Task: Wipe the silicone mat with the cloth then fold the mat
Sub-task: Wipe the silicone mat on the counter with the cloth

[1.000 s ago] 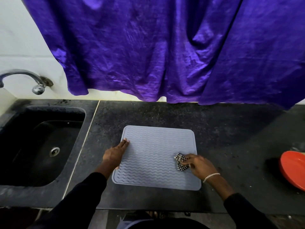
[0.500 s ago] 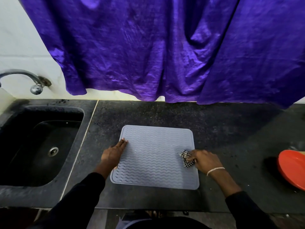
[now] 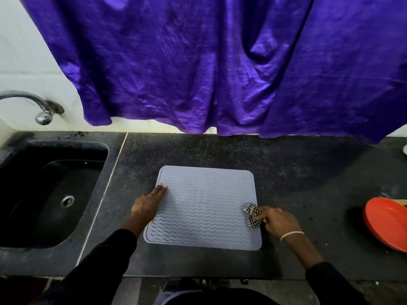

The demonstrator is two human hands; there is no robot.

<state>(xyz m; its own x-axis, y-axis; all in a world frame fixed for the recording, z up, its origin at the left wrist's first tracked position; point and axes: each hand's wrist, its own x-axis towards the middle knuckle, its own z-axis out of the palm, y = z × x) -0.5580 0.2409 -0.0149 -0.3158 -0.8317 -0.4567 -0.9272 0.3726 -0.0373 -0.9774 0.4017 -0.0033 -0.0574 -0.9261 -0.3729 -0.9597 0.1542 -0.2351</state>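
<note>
A grey silicone mat (image 3: 204, 208) with a wavy ribbed surface lies flat on the dark stone counter (image 3: 297, 177). My left hand (image 3: 148, 203) rests flat on the mat's left edge, fingers together and pointing away from me. My right hand (image 3: 276, 220) grips a small bunched black-and-white checked cloth (image 3: 252, 215) at the mat's right edge, partly over the counter. A bracelet sits on my right wrist.
A black sink (image 3: 47, 194) with a metal tap (image 3: 41, 106) lies to the left. A red bowl (image 3: 387, 223) stands at the right edge of the counter. A purple curtain (image 3: 198, 62) hangs over the back wall. The counter's front edge is just below the mat.
My right hand has slid the cloth rightward across the mat, from its middle-right part to its right edge. My left hand has stayed on the left edge.
</note>
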